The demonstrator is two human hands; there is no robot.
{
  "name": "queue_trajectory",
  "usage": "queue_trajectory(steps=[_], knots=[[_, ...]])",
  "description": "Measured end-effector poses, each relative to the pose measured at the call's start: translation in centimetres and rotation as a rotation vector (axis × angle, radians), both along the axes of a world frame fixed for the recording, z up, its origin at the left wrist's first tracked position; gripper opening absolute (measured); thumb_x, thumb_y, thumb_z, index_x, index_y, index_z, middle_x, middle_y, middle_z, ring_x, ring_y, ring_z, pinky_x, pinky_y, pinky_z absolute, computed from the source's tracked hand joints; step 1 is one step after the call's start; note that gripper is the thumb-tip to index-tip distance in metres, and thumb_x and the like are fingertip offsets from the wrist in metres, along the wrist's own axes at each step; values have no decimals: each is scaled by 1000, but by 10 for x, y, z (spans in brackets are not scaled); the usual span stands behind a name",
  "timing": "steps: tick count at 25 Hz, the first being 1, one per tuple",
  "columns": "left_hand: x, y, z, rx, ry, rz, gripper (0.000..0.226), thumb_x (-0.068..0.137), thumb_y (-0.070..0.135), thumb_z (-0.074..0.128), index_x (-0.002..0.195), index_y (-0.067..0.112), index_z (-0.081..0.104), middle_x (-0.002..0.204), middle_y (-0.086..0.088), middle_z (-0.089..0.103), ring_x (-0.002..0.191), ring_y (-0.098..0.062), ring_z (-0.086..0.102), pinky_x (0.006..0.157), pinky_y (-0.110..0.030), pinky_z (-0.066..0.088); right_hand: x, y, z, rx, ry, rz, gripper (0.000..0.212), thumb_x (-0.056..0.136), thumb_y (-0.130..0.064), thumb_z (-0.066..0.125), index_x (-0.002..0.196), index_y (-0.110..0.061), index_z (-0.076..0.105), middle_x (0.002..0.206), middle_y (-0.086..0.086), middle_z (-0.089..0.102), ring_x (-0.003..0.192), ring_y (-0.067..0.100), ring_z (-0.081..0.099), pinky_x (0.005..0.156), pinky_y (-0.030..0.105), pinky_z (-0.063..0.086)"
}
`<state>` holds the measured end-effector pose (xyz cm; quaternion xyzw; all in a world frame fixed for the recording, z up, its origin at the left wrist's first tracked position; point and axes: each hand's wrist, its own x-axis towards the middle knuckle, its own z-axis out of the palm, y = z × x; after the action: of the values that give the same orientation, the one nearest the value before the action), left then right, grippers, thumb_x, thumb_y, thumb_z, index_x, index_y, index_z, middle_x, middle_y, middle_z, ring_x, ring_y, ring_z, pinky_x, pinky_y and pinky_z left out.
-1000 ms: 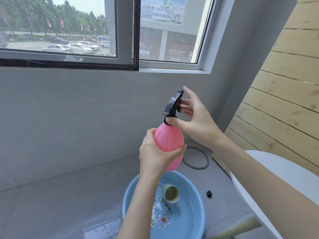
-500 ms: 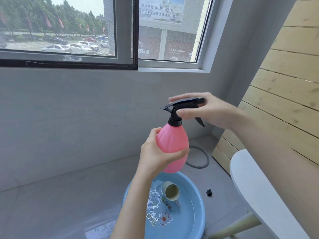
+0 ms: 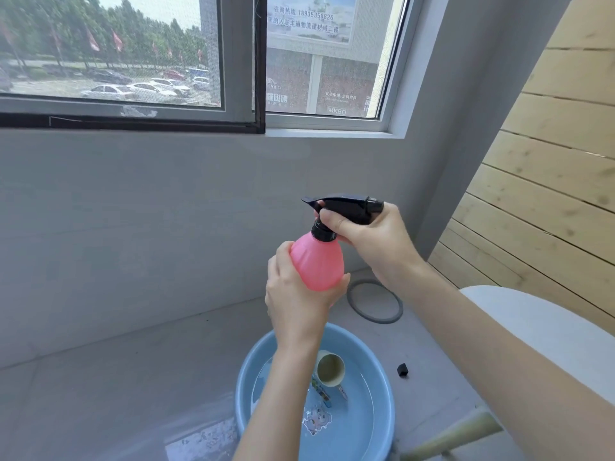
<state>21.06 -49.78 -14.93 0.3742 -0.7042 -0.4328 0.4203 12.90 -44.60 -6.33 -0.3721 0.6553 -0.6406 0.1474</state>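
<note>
While above blue basin (image 3: 369, 367), holding pink spray bottle (image 3: 319, 264) upright.
Curling left hand (image 3: 296, 301) round belly, right hand (image 3: 379, 241) round black trigger head (image 3: 346, 207) just above left fingers.

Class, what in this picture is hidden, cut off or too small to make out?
- Head view: base of the pink spray bottle, wrapped by the left hand.
- Head view: trigger of the black spray head, covered by the right hand.
- Head view: near rim of the blue basin, cut off by the bottom edge.
- Head view: small black piece on the floor, too small to identify.
</note>
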Motion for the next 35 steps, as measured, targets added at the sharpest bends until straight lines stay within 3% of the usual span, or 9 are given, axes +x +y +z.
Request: queue_trajectory(steps=[3, 7, 11, 16, 23, 32, 35], knots=[[2, 0, 0, 10, -6, -17, 85, 57, 47, 86, 127, 27, 43, 117, 10, 51, 92, -7, 42, 76, -26, 34, 2, -3, -1, 16, -3, -34, 12, 79, -12, 77, 84, -22, 76, 90, 3, 76, 94, 21, 70, 94, 47, 52], [14, -12, 3, 195, 24, -279, 95, 46, 56, 85, 128, 43, 38, 119, 13, 48, 108, -10, 50, 91, -35, 47, -8, 2, 19, 84, 57, 61, 14, 82, -4, 72, 96, -5, 73, 100, 20, 72, 92, 24, 68, 92, 47, 53], [23, -14, 5, 214, -78, -521, 93, 49, 45, 89, 124, 52, 34, 116, 19, 52, 104, -1, 54, 79, -25, 52, -22, 18, 32, 109, -22, 200, 25, 84, -2, 67, 108, 7, 67, 104, 22, 70, 100, 28, 68, 88, 35, 56], [14, -7, 2, 87, -134, -338, 87, 45, 56, 83, 118, 49, 35, 103, 25, 53, 100, -11, 56, 86, -38, 51, -22, 16, 21, 63, -62, 177, 25, 84, -3, 67, 107, 7, 67, 106, 22, 70, 103, 30, 67, 92, 40, 54], [6, 4, 3, -45, -133, -154, 98, 53, 53, 84, 135, 32, 33, 121, 12, 54, 107, -19, 54, 85, -36, 46, -6, 16, 11, -36, 18, -21, 13, 83, -7, 72, 96, -6, 74, 97, 15, 74, 98, 30, 69, 93, 45, 53], [9, 47, 27, -3, -59, -358, 96, 40, 66, 76, 124, 42, 35, 106, 20, 53, 103, -15, 55, 87, -40, 50, -6, 81, 57, 146, -8, 81, 22, 94, -17, 59, 109, -3, 67, 112, 20, 68, 106, 29, 67, 95, 37, 53], [3, 69, 40, -18, -44, -460, 97, 35, 68, 72, 122, 43, 38, 102, 22, 52, 101, -13, 55, 87, -40, 51, -7, 123, 79, 300, 160, -59, 21, 91, -28, 63, 91, -8, 70, 91, 10, 73, 79, 18, 71, 80, 34, 57]])
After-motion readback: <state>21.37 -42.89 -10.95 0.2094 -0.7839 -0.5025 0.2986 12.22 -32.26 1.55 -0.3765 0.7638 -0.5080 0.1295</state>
